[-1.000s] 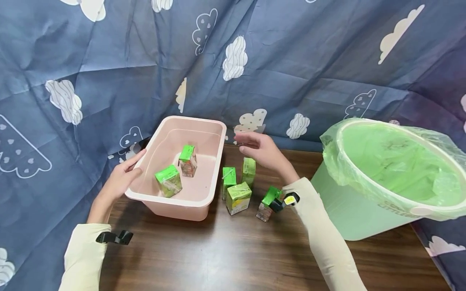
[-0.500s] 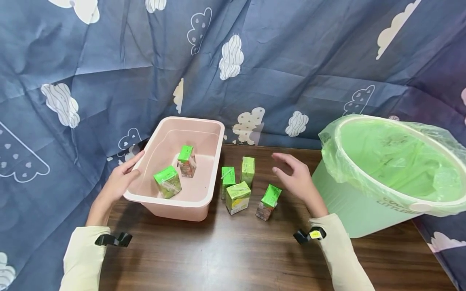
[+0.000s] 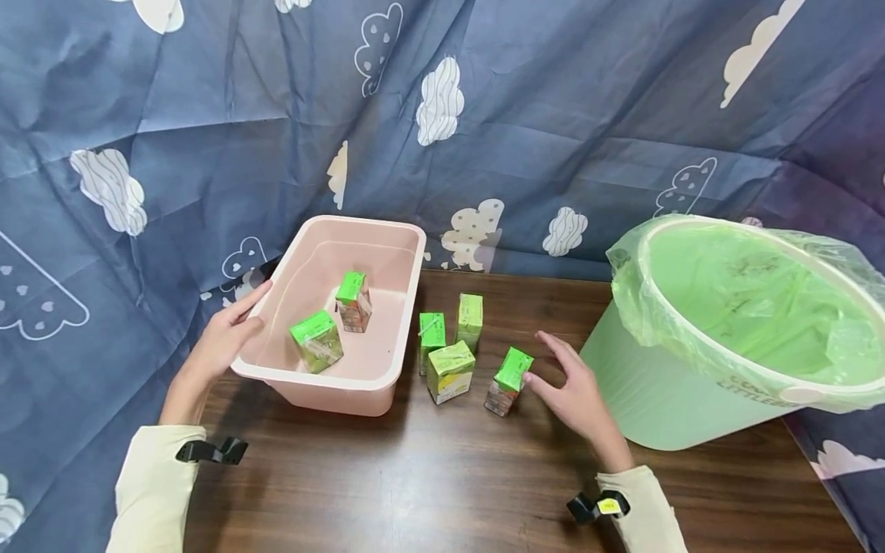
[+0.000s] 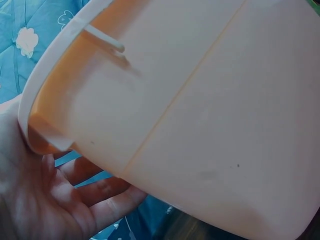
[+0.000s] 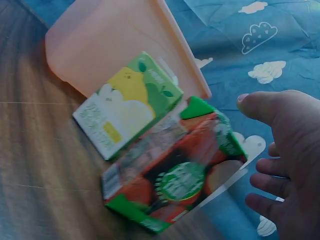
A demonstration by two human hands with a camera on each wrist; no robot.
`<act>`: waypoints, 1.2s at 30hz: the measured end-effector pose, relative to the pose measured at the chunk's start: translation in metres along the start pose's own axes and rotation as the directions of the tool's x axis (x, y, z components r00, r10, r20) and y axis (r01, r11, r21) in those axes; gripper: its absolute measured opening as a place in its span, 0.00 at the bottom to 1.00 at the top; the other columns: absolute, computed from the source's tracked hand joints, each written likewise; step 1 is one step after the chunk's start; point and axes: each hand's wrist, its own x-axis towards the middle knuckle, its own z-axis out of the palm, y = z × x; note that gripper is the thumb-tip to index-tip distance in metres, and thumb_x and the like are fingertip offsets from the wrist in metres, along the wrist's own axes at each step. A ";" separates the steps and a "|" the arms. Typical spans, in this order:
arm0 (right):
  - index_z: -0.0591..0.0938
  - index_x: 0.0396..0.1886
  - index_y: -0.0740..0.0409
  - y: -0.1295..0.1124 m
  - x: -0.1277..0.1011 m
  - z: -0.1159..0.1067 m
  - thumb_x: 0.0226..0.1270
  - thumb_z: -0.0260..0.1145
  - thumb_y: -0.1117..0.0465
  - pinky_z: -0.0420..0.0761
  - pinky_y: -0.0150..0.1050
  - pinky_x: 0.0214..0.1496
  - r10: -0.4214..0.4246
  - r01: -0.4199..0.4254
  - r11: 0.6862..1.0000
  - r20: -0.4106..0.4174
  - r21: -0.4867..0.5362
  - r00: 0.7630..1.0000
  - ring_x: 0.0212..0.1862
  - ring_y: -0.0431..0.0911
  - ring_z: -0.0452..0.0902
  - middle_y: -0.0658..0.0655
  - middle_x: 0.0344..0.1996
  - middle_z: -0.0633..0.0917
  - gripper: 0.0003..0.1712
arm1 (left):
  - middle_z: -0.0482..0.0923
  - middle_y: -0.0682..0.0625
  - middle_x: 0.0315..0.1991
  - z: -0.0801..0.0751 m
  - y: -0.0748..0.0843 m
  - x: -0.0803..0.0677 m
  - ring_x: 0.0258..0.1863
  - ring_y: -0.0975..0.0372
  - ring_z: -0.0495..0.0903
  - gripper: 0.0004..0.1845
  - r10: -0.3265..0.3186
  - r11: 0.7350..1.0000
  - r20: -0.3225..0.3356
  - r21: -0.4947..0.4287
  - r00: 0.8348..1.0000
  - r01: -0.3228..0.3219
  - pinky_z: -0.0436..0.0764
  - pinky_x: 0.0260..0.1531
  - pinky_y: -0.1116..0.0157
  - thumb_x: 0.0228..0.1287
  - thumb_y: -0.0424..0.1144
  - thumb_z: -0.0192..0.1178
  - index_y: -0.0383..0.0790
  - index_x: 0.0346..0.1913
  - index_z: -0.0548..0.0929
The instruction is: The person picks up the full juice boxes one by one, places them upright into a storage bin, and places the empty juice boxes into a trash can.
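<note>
My left hand (image 3: 217,346) grips the left rim of a pink plastic basin (image 3: 383,322). In the left wrist view its fingers (image 4: 107,197) lie against the basin's outside, under the rim. Two green-topped juice boxes (image 3: 317,342) stand inside the basin. My right hand (image 3: 577,399), fingers spread and holding nothing, is just right of a juice box (image 3: 510,378) on the table. In the right wrist view that juice box (image 5: 180,182) has red sides and green ends; thumb and fingers are apart from it there.
Between basin and right hand stand three juice boxes: a yellow-green one (image 3: 451,374), a green one (image 3: 432,338) and another behind (image 3: 470,319). A bin (image 3: 639,384) with a green liner stands at the right. A cloud-patterned curtain (image 3: 539,138) hangs behind the table (image 3: 415,476).
My right hand has moved from beside the basin's far right corner, right and toward me, to the red-sided juice box. The left hand stays on the basin's rim.
</note>
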 end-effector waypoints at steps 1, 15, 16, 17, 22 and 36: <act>0.70 0.75 0.54 0.001 -0.003 0.002 0.62 0.75 0.60 0.74 0.39 0.64 0.001 -0.001 1.000 0.004 0.017 1.000 0.63 0.55 0.74 0.60 0.68 0.75 0.42 | 0.68 0.30 0.68 0.001 0.000 0.000 0.45 0.80 0.75 0.31 0.003 1.000 -0.004 0.004 1.000 -0.003 0.75 0.42 0.81 0.72 0.30 0.51 0.40 0.77 0.63; 0.72 0.69 0.65 -0.014 -0.023 0.032 0.53 0.79 0.70 0.73 0.24 0.58 0.050 -0.043 0.997 -0.111 0.063 0.993 0.57 0.62 0.78 0.68 0.60 0.78 0.42 | 0.66 0.32 0.70 0.007 -0.003 -0.003 0.47 0.79 0.75 0.30 -0.009 0.998 -0.017 -0.056 1.000 0.008 0.75 0.45 0.80 0.73 0.31 0.51 0.39 0.77 0.63; 0.73 0.68 0.66 -0.018 -0.023 0.032 0.53 0.79 0.71 0.70 0.19 0.57 0.047 -0.038 0.997 -0.121 0.070 0.992 0.57 0.62 0.78 0.69 0.59 0.78 0.41 | 0.65 0.32 0.71 0.007 -0.003 -0.003 0.48 0.79 0.75 0.30 -0.004 0.998 -0.017 -0.057 1.000 0.003 0.74 0.45 0.80 0.73 0.31 0.51 0.39 0.77 0.63; 0.74 0.67 0.68 -0.023 -0.023 0.031 0.53 0.79 0.72 0.69 0.18 0.56 0.038 -0.028 0.996 -0.131 0.081 0.991 0.56 0.62 0.78 0.69 0.57 0.79 0.40 | 0.65 0.32 0.71 0.007 -0.002 -0.003 0.48 0.79 0.75 0.30 -0.001 0.998 -0.017 -0.060 1.000 0.000 0.74 0.46 0.80 0.74 0.31 0.51 0.39 0.77 0.63; 0.75 0.65 0.70 -0.035 -0.022 0.029 0.52 0.78 0.73 0.70 0.17 0.55 0.007 0.006 0.997 -0.148 0.083 0.989 0.54 0.62 0.79 0.69 0.56 0.80 0.39 | 0.64 0.33 0.72 0.005 -0.001 -0.003 0.48 0.80 0.74 0.30 -0.003 0.999 -0.020 -0.052 1.000 0.002 0.74 0.45 0.81 0.73 0.31 0.51 0.39 0.77 0.64; 0.75 0.66 0.67 -0.032 -0.023 0.033 0.53 0.78 0.72 0.70 0.17 0.56 0.034 -0.017 0.993 -0.143 0.118 0.989 0.56 0.62 0.78 0.69 0.57 0.80 0.39 | 0.62 0.36 0.74 0.004 -0.001 -0.003 0.50 0.79 0.73 0.30 -0.015 0.999 -0.015 -0.048 1.000 0.014 0.73 0.47 0.81 0.74 0.31 0.50 0.41 0.77 0.63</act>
